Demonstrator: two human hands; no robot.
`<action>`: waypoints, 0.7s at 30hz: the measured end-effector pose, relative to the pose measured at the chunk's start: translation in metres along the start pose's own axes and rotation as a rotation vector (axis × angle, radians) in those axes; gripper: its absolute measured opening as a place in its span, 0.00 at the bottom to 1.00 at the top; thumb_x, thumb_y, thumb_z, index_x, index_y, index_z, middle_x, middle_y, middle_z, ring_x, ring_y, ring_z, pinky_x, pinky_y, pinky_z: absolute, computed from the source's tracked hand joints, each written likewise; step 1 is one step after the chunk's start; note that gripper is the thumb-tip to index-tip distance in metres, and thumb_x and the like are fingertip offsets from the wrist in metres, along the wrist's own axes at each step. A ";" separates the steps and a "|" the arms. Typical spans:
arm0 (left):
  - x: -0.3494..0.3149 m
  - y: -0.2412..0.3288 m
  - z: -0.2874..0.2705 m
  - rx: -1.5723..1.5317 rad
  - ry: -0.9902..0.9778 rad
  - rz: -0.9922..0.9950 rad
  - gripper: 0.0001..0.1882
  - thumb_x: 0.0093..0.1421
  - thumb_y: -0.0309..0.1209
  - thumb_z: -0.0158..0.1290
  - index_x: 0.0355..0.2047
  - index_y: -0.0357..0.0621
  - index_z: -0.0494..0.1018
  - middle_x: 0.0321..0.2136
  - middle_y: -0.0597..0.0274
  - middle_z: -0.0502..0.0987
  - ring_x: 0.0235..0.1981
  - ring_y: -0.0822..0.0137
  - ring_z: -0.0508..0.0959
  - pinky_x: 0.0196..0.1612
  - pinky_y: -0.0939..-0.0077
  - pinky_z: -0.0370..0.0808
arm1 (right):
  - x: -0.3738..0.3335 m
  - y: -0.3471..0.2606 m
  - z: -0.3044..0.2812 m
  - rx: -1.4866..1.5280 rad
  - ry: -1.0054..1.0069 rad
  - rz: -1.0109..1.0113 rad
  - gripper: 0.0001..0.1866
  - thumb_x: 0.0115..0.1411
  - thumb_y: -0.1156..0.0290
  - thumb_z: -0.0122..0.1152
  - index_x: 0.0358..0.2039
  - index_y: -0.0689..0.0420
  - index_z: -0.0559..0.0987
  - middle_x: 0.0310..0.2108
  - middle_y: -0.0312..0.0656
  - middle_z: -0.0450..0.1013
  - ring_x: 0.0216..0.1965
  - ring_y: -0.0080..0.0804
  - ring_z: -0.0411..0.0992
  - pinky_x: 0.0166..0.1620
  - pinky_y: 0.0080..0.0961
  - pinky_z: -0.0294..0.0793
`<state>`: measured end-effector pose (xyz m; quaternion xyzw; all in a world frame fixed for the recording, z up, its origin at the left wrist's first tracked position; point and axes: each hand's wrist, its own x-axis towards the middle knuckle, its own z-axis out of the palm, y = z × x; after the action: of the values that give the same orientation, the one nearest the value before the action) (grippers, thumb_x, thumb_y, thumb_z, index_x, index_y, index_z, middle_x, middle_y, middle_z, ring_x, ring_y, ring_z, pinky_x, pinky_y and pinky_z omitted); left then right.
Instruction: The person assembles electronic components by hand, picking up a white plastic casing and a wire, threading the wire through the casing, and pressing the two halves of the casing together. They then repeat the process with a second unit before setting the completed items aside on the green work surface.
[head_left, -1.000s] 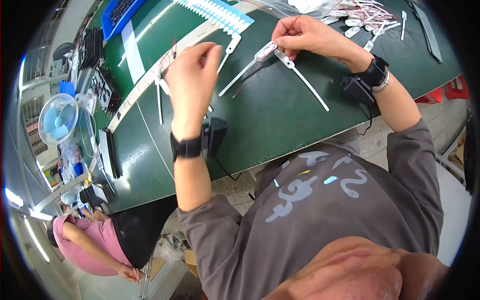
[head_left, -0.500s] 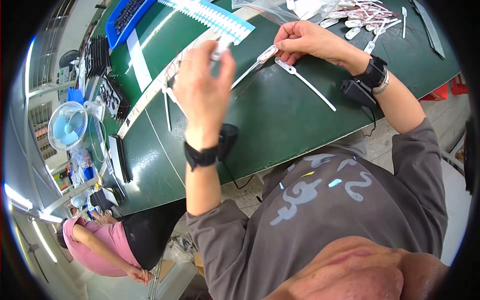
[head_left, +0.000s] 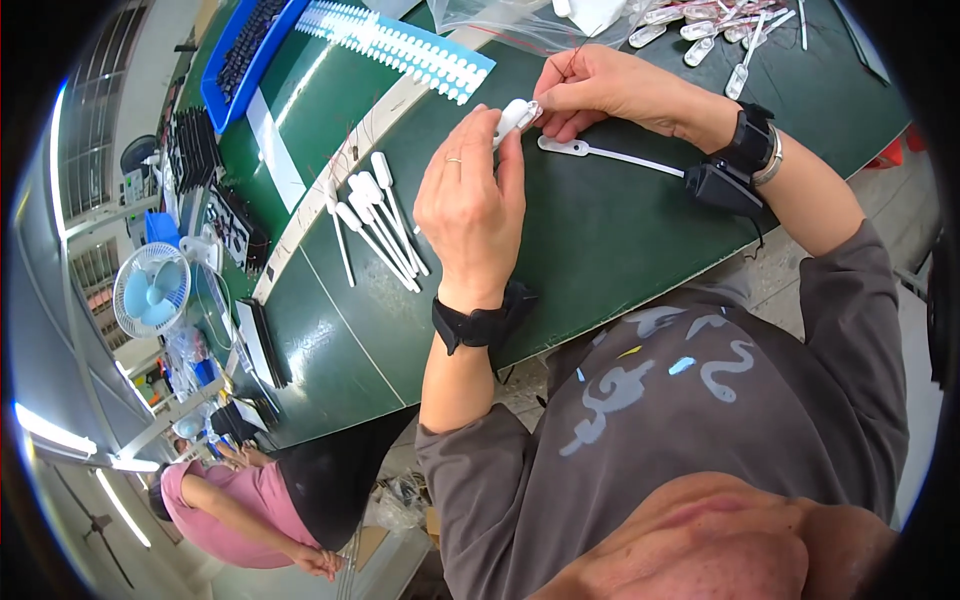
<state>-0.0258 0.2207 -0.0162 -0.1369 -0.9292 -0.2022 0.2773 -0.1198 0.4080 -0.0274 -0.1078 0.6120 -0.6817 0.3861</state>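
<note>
My left hand (head_left: 470,205) is closed, thumb and fingers pinching a white plastic piece with a rounded head (head_left: 514,116). My right hand (head_left: 598,92) pinches the end of an open-faced white oval-headed stick with thin red wire, pressed up against that rounded piece; most of this stick is hidden behind my left hand. Below the right fingers, a single white stick with an open oval head (head_left: 565,146) lies on the green table (head_left: 600,250), its thin end reaching my right wrist. Left of my left hand lies a small group of white round-headed sticks (head_left: 380,225).
A pile of wired white pieces (head_left: 700,30) lies far right, beside a clear plastic bag (head_left: 500,22). Farther left are a light-blue sheet with rows of white stickers (head_left: 400,50) and a blue bin (head_left: 222,95) of dark parts. A person in pink (head_left: 235,510) sits at the lower left.
My left hand has moved right, bringing a white round-headed piece to the stick in my right hand. The group of white sticks it covered now shows. The whole view has shifted slightly.
</note>
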 end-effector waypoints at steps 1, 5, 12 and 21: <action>0.000 0.000 0.000 -0.003 0.000 -0.016 0.13 0.53 0.24 0.62 0.39 0.40 0.75 0.38 0.57 0.81 0.38 0.58 0.81 0.40 0.69 0.78 | 0.000 -0.001 0.000 0.009 0.000 0.013 0.11 0.63 0.65 0.59 0.36 0.61 0.75 0.34 0.43 0.77 0.33 0.23 0.78 0.40 0.16 0.79; -0.004 0.000 0.000 0.002 -0.024 -0.002 0.13 0.53 0.24 0.62 0.39 0.40 0.76 0.38 0.57 0.81 0.38 0.59 0.81 0.40 0.69 0.78 | -0.003 -0.002 0.004 0.032 0.003 0.022 0.11 0.62 0.65 0.60 0.35 0.61 0.75 0.34 0.43 0.78 0.33 0.23 0.78 0.40 0.15 0.80; -0.006 0.001 0.002 -0.013 -0.046 -0.019 0.12 0.53 0.25 0.62 0.39 0.42 0.77 0.35 0.59 0.81 0.36 0.60 0.82 0.37 0.70 0.78 | -0.008 -0.003 0.008 0.077 0.004 0.032 0.10 0.62 0.66 0.59 0.35 0.61 0.75 0.34 0.42 0.78 0.32 0.23 0.78 0.39 0.16 0.80; -0.009 0.002 0.003 -0.093 -0.082 -0.150 0.11 0.55 0.27 0.62 0.40 0.43 0.78 0.27 0.57 0.81 0.25 0.62 0.81 0.27 0.71 0.74 | -0.008 0.000 0.008 0.068 -0.024 0.004 0.10 0.61 0.66 0.60 0.34 0.61 0.75 0.32 0.42 0.78 0.32 0.23 0.78 0.39 0.15 0.79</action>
<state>-0.0188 0.2227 -0.0227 -0.0878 -0.9370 -0.2598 0.2162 -0.1094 0.4073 -0.0224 -0.1016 0.5842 -0.6998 0.3984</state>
